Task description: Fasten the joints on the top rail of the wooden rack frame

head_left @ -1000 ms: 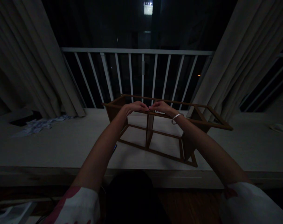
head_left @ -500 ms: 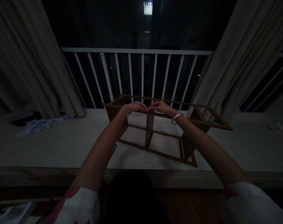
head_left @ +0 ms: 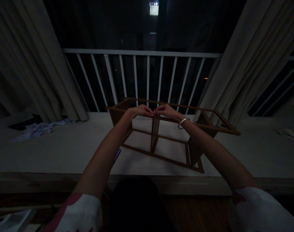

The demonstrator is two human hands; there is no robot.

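A brown wooden shelf frame (head_left: 155, 130) lies on its side on the white ledge, its open bays facing me. Over the middle of its upper front rail, where a cross panel meets it, my two hands come together. My left hand (head_left: 143, 111) is closed in a pinch, and my right hand (head_left: 166, 110), with a silver bangle on the wrist, pinches from the other side. The fingertips of both meet. Anything between them is too small and dark to name.
The white ledge (head_left: 88, 154) runs across in front of me. A phone (head_left: 117, 154) lies by my left forearm, and crumpled papers (head_left: 37, 130) lie farther left. Behind stand a white railing (head_left: 142, 52) and a dark window, between a left curtain (head_left: 28, 64) and a right curtain (head_left: 243, 64).
My right fingers have closed in slightly toward the left ones, and the small pale bit seen between them before is hard to see now. The shelf frame stays in place.
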